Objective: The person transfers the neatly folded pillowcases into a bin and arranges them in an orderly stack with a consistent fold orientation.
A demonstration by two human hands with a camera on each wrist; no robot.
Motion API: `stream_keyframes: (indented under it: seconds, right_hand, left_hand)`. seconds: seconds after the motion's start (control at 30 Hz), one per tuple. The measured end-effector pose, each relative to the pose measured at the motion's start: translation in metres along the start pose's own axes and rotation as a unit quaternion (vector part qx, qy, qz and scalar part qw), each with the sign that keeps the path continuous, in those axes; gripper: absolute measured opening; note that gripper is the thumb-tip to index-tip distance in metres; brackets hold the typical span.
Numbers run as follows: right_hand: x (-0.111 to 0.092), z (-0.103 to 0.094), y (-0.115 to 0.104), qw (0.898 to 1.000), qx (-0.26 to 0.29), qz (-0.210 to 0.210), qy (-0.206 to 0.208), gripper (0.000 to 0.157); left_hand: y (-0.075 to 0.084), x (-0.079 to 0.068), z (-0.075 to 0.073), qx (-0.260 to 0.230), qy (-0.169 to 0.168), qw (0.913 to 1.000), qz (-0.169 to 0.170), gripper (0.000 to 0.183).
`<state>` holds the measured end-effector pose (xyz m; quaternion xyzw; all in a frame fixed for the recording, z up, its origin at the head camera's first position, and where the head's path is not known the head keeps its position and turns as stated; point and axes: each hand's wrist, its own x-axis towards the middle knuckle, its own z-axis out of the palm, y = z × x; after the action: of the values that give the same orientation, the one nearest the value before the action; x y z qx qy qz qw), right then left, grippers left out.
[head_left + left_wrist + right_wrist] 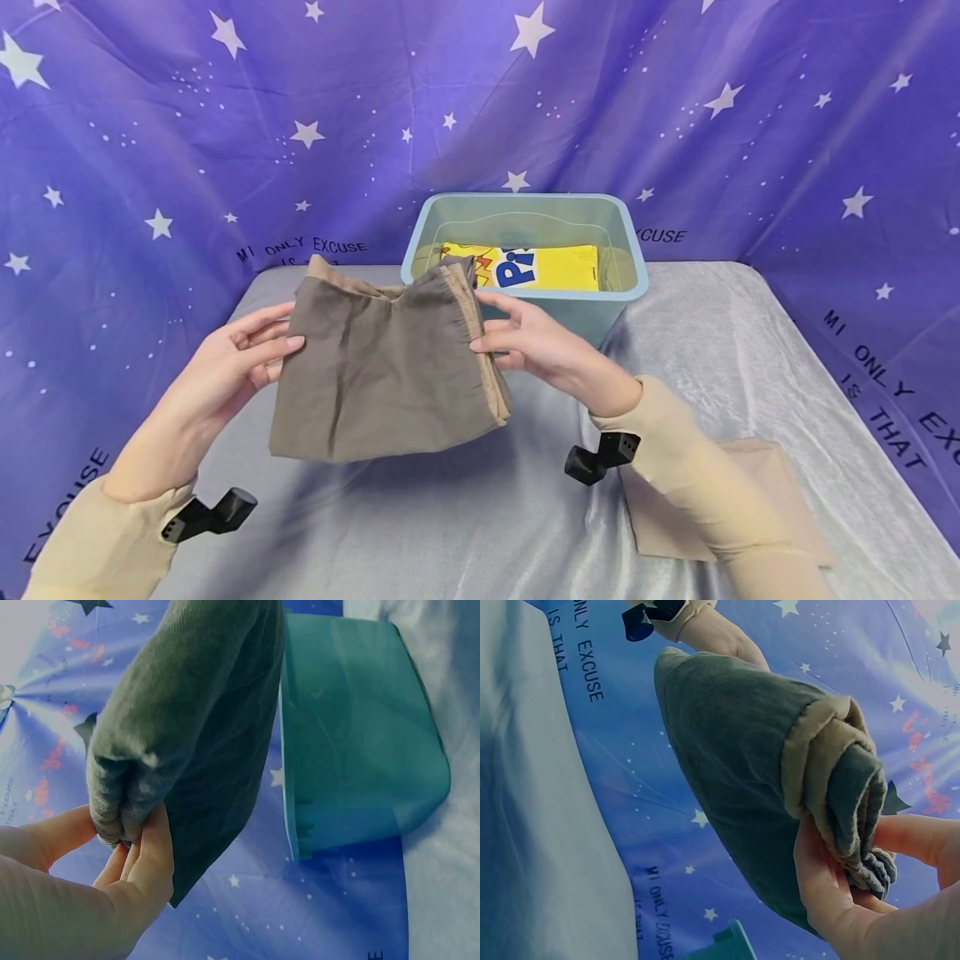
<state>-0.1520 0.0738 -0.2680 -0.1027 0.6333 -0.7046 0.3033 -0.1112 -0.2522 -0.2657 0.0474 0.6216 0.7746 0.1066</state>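
Observation:
A folded grey-brown garment (pixel 382 367) with tan edges hangs upright between both hands, above the table in the head view. My left hand (pixel 225 367) pinches its left side, thumb in front and fingers behind. On the other side, my right hand (pixel 536 337) pinches the layered tan edge. The left wrist view shows the rounded fold of the garment (pixel 172 712) between thumb and fingers. Several stacked layers of the garment (pixel 735 742) show at the right hand (pixel 877 907) in the right wrist view.
Behind the garment stands a blue-green plastic bin (pixel 525 293) holding a folded yellow printed cloth (pixel 573 267). A flat beige folded cloth (pixel 667 525) lies at the right, partly under the right sleeve. The table has a silvery cover (pixel 697 358), with a purple star-printed curtain (pixel 390 83) around it.

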Motion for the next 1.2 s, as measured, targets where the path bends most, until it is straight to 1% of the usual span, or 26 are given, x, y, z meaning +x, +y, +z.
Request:
stream_keyframes:
  seconds: [0.07,0.17,0.43,0.53,0.6,0.7,0.93,1.2]
  right_hand:
    - [-0.002,-0.003,-0.002,1.000,0.000,-0.001,0.004,0.074]
    - [-0.006,-0.009,-0.004,1.000,-0.006,-0.006,0.009,0.076]
    - [-0.013,-0.023,-0.008,0.999,0.003,-0.021,0.033,0.074]
    - [-0.016,-0.029,-0.008,0.999,0.013,-0.025,0.038,0.074]
    - [-0.017,-0.032,-0.009,0.998,0.020,-0.028,0.044,0.074]
    - [-0.020,-0.037,-0.009,0.998,0.027,-0.034,0.048,0.074]
    - [-0.025,-0.049,-0.012,0.996,0.052,-0.047,0.053,0.071]
    - [-0.030,-0.062,-0.018,0.993,0.079,-0.051,0.071,0.071]
  left_hand:
    - [0.001,0.004,0.004,0.009,0.006,0.9999,-0.007,0.036]
    - [0.003,0.010,0.011,0.017,0.005,0.9998,-0.011,0.038]
    - [0.007,0.025,0.032,0.011,-0.018,0.9998,0.000,0.040]
    - [0.008,0.030,0.038,0.017,-0.011,0.9998,-0.008,0.044]
    - [0.008,0.033,0.041,0.021,-0.005,0.9997,-0.014,0.049]
    - [0.008,0.039,0.046,0.016,-0.009,0.9997,-0.015,0.054]
    - [0.009,0.052,0.057,0.000,-0.024,0.9996,-0.013,0.049]
    - [0.010,0.068,0.068,-0.006,-0.036,0.9992,-0.015,0.054]
